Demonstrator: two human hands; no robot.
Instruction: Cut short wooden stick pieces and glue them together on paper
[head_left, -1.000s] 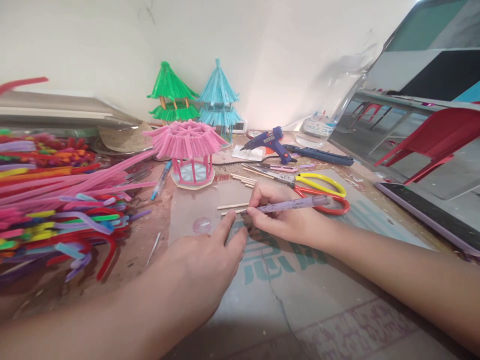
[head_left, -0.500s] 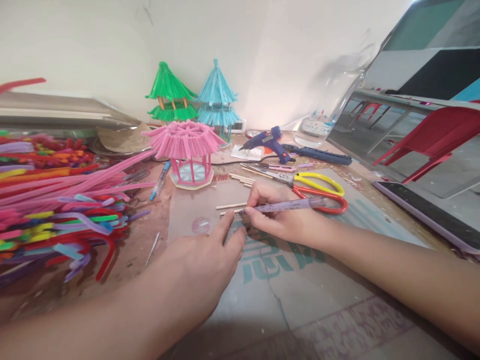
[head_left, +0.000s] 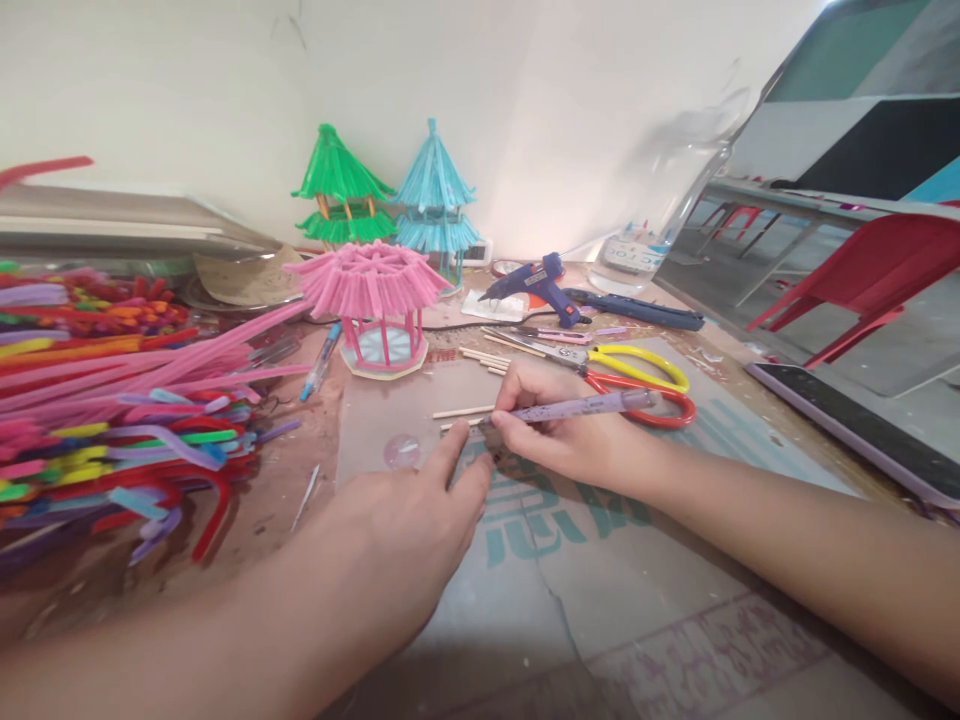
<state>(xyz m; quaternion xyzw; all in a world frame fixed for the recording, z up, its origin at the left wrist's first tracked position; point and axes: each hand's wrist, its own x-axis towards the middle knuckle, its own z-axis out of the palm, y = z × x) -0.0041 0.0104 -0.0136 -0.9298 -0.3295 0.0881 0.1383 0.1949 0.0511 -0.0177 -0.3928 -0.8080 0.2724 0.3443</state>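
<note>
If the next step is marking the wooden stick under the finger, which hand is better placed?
Right hand, probably: it holds the purple pen with its tip near the wooden stick. The left hand has its index finger on that stick, so likely suits steadying it.

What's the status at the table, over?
Right hand gripping purple pen. Left hand at thin stick. Scissors close behind right hand, apparently not blocking.

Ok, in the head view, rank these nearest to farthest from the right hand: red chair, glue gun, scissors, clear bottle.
1. Scissors: just beyond the right hand.
2. Glue gun: behind the scissors.
3. Clear bottle: farther back, to the right.
4. Red chair: far right, in the background.
</note>
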